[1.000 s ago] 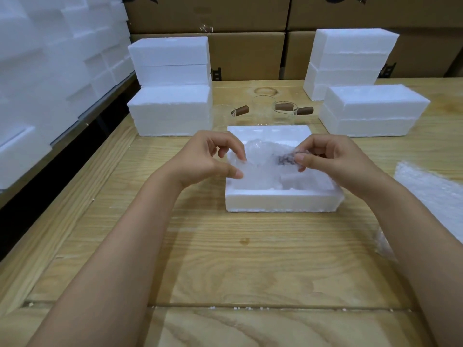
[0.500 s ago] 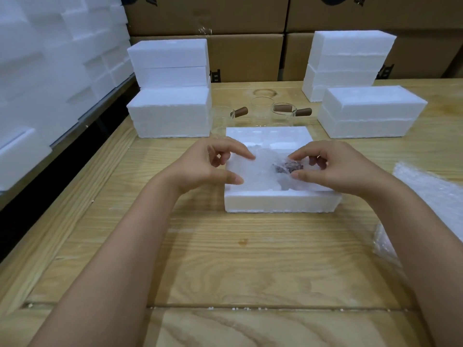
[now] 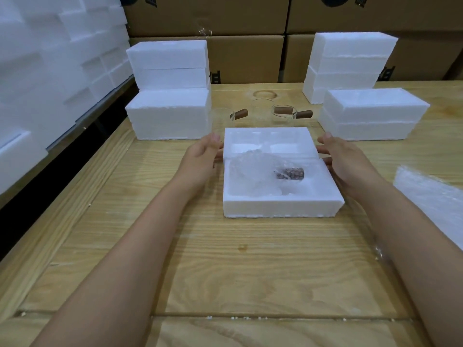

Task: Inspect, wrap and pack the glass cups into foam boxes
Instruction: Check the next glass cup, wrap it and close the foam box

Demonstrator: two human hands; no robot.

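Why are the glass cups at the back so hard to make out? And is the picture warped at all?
Head view: the glass cups are clear, so only rims and brown handles show against the table; the light is soft, shadows faint; the white foam box is nearly washed out; the wide-angle lens makes the foam stacks lean outward.

We find the wrapped cup (image 3: 253, 171) lying in the foam box (image 3: 283, 209) on the table (image 3: 250, 266). Behind the box stand glass cups (image 3: 281, 115). One foam stack (image 3: 170, 113) sits behind-left of it and another foam stack (image 3: 370, 113) behind-right. Bubble wrap (image 3: 431, 196) lies to its right. Our left hand (image 3: 203, 159) and right hand (image 3: 343, 159) flank its far half.
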